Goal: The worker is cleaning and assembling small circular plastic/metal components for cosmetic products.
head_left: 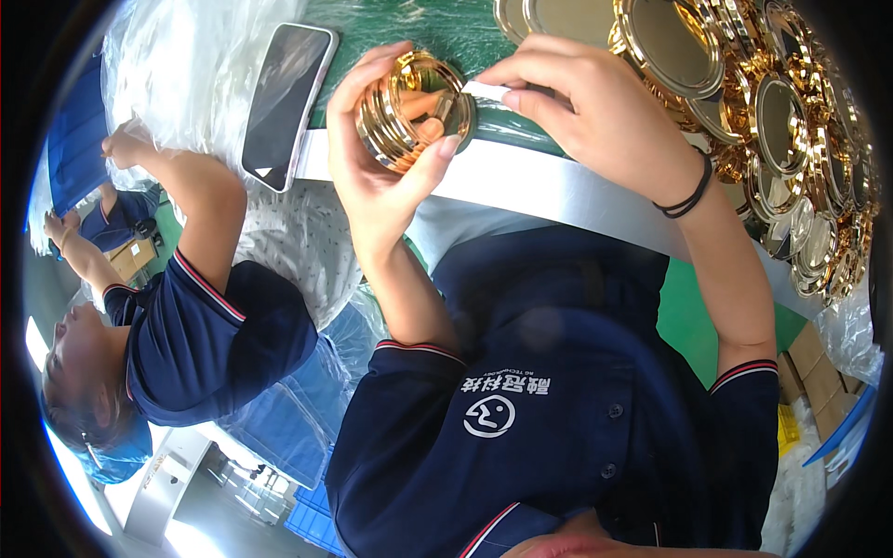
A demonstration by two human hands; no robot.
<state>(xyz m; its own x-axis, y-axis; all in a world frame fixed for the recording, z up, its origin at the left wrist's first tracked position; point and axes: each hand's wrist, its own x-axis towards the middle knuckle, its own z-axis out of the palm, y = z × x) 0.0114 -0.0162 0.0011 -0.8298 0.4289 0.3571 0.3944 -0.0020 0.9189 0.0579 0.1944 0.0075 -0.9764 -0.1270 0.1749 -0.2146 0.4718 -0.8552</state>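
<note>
Gold round piece [394, 115] sits within left fingers [344, 100].

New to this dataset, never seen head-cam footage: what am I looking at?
No robot here, just a person's two bare hands. The picture comes from a fisheye camera worn on the head, looking down, so straight edges bend near the rim. The left hand holds a round, shiny gold part; the right hand pinches a small white strip at its edge. On the green work surface lies a phone, with clear plastic to its left. More gold parts are heaped at right.
</note>
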